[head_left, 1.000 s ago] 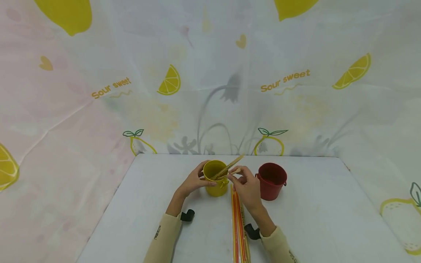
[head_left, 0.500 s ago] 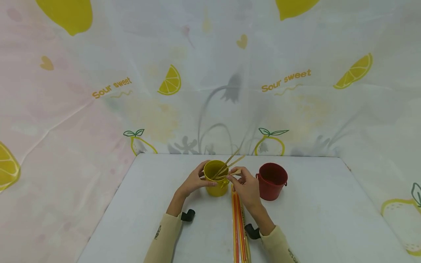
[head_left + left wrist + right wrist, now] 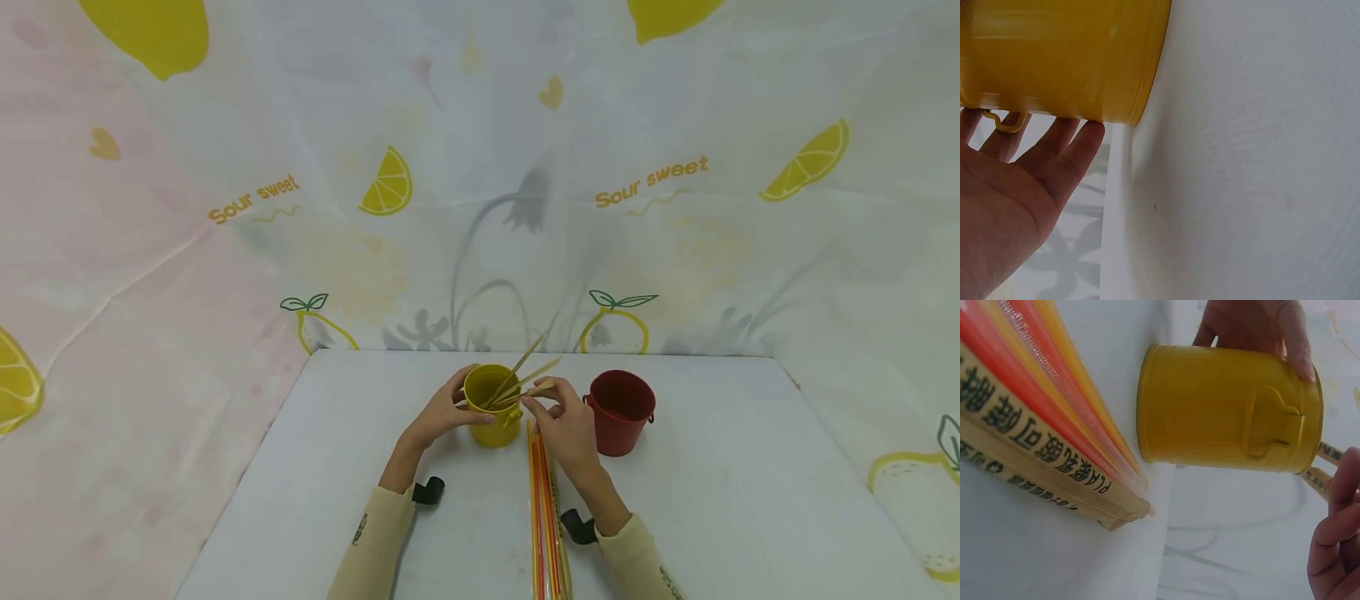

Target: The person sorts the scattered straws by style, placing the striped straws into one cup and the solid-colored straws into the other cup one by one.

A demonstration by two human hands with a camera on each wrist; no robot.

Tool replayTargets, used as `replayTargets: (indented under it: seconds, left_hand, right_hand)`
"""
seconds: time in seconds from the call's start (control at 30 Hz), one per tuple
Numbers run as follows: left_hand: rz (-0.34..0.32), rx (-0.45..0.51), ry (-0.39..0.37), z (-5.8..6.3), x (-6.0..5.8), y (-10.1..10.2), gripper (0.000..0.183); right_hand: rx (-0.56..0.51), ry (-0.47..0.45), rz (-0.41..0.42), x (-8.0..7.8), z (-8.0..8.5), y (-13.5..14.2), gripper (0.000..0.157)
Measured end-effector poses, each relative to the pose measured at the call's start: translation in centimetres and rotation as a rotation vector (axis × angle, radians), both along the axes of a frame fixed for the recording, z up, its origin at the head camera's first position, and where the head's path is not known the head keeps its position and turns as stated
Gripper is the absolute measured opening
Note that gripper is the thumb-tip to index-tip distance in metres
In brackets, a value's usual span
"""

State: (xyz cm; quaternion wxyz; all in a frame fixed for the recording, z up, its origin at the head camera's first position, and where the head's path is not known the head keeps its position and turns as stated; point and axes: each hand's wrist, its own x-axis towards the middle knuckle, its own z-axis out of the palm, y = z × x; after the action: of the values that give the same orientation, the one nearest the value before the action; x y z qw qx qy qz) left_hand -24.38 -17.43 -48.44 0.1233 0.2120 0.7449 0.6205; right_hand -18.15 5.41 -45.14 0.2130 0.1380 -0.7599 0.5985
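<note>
Well, the left hand is wrapped round the yellow bucket, while the right hand pinches a papered straw at its rim; I'd guess the step is putting straws in, the next move calling for a clean release beside the other straws leaning there. The straw bundle lies on the bucket's near side, the red bucket stands to its right, the far edge of the table runs behind it, with open room to its left
</note>
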Motion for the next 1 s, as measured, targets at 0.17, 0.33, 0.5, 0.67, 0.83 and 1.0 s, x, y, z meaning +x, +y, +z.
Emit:
replayTargets:
  seconds: [0.17,0.33,0.5,0.67,0.83,1.0]
  left_hand:
    - [-0.001,0.000,-0.005,0.1,0.0,0.1,0.089]
    - [0.002,-0.003,-0.007,0.1,0.0,0.0,0.087]
    - [0.013,-0.014,-0.012,0.1,0.0,0.0,0.086]
    - [0.012,-0.017,-0.016,0.2,0.0,0.0,0.086]
    - [0.010,-0.017,-0.022,0.2,0.1,0.0,0.087]
    - [0.011,-0.017,-0.019,0.2,0.1,0.0,0.087]
  right_hand:
    - [0.010,-0.023,-0.014,-1.1,-2.2,0.5,0.026]
    - [0.033,-0.038,-0.017,-1.3,-2.8,1.0,0.026]
    - [0.072,-0.080,-0.008,-1.3,-2.5,1.5,0.028]
    - [0.165,-0.167,0.024,-1.0,-1.9,2.0,0.035]
    - [0.273,-0.246,0.044,-0.6,-1.5,2.2,0.037]
    - [0.312,-0.265,0.029,-0.4,-1.6,2.4,0.036]
